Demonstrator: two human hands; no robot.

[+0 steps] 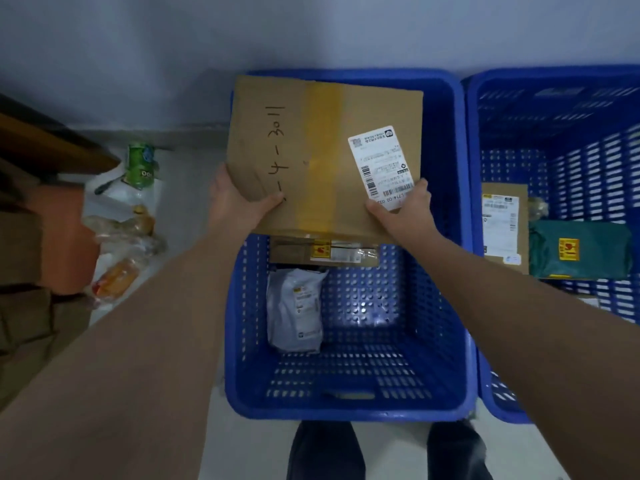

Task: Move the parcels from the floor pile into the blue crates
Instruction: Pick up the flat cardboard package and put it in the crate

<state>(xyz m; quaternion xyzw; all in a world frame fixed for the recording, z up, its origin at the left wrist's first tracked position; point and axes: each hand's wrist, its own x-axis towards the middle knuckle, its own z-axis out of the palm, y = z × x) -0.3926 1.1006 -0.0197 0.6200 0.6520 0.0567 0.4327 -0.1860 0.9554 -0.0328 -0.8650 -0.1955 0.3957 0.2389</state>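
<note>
You are holding a flat cardboard box (322,157) over the far half of the near blue crate (346,407), with both arms stretched out in front of you. Your left hand (235,199) grips its near-left corner, thumb curled onto the top face beside the handwritten number. Your right hand (403,211) pinches the near-right edge, thumb pressing on the bottom of the white shipping label (381,164). A wide strip of yellowish tape runs across the middle of the box from near to far.

Below it, inside the same crate, a smaller brown carton (322,252) lies against the far part of the floor, partly hidden under the box you hold. A grey poly mailer (294,310) lies just near of it, toward the left wall.

The second blue crate (485,393) stands touching the first on the right. It holds a brown labelled parcel (502,226) and a dark green bag (581,251) beside it.

On the floor to the left lie a green can (140,166) and several clear plastic bags (121,237).
</note>
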